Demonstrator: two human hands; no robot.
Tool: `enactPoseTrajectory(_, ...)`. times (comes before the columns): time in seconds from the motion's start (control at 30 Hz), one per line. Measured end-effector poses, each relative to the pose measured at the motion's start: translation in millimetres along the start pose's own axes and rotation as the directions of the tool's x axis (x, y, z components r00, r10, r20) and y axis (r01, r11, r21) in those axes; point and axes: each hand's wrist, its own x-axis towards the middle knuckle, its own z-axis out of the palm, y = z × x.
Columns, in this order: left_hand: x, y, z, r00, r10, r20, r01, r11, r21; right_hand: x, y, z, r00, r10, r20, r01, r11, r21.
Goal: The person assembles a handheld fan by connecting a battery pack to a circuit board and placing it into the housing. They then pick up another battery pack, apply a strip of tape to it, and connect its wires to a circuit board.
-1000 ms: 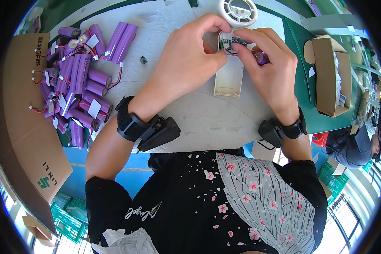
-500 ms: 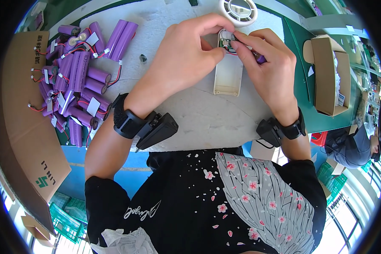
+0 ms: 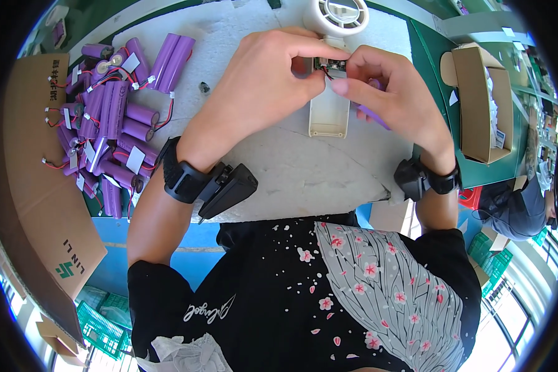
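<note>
A cream handheld fan lies on the pale work mat, its round head at the far side and its open handle shell reaching back toward me. Across the upper handle, my left hand grips the shell between thumb and fingers. A small green circuit board with thin red and dark wires shows between my hands. My right hand has a purple battery tucked under its curled fingers. The thumb and fingertips of that hand are at the board's right edge beside the wires; what they pinch is hidden.
Many purple batteries with wires and white connectors are heaped at left, beside a large cardboard box. An open cardboard carton stands at right. A small dark piece lies on the mat. Another person sits far right.
The fan has shifted slightly left and toward me. My right hand has turned and its wrist moved right; its fingers are more spread from the board, and more of the battery shows.
</note>
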Motion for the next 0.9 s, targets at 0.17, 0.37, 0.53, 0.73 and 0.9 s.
enactPoseTrajectory(0.17, 1, -7, 2, 0.999, -0.012, -0.038, 0.008, 0.997, -0.083, 3, 13, -12, 0.963, -0.08, 0.257, -0.044, 0.896, 0.442)
enactPoseTrajectory(0.37, 4, -21, 5, 0.97, 0.023, -0.241, -0.054, 0.991, -0.123, 3, 12, -9, 0.977, -0.075, 0.201, -0.056, 0.814, 0.578)
enactPoseTrajectory(0.53, 3, -19, 4, 0.976, -0.037, -0.216, 0.0, 0.986, -0.167, 1, 10, -21, 0.946, -0.11, 0.304, -0.152, 0.678, 0.719)
enactPoseTrajectory(0.73, 3, -18, -6, 0.991, -0.029, -0.127, 0.013, 0.992, -0.126, 6, 27, -19, 0.882, -0.369, 0.292, -0.024, 0.585, 0.811)
enactPoseTrajectory(0.9, 2, -12, -9, 0.996, 0.01, -0.092, -0.01, 1.0, 0.009, 6, 24, -34, 0.894, -0.217, 0.392, -0.113, 0.737, 0.667)
